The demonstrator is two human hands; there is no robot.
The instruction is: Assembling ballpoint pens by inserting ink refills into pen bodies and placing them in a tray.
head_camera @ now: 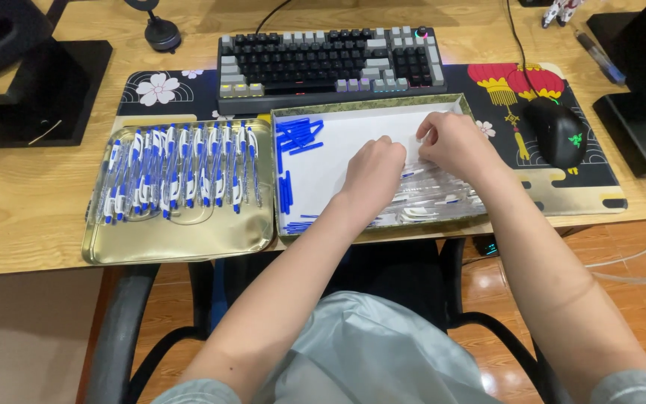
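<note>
— Where are the hands sitting?

— Both are working inside the white-lined box [315,161], toward its 3 o'clock half. The left hand [374,173] is curling knuckles-up, fingers tucked under, so I cannot tell what it is gripping. The right hand [454,142] is pinching its fingertips together on something small and pale at its 9 o'clock side; what exactly, I cannot tell.

— Room to move?

— The box's 9 o'clock half is lying mostly bare, with loose blue caps [297,135] scattered along that wall. Clear pen barrels [431,196] are piling at 5 o'clock, under the wrists. The box is touching the gold tray [181,239] on one side, and the keyboard [330,58] is crowding the 12 o'clock rim.

— Counts?

— One box, one tray, one mouse [556,132] at 3 o'clock. The assembled pens [177,172] are lying in one row — too overlapped to count.
</note>
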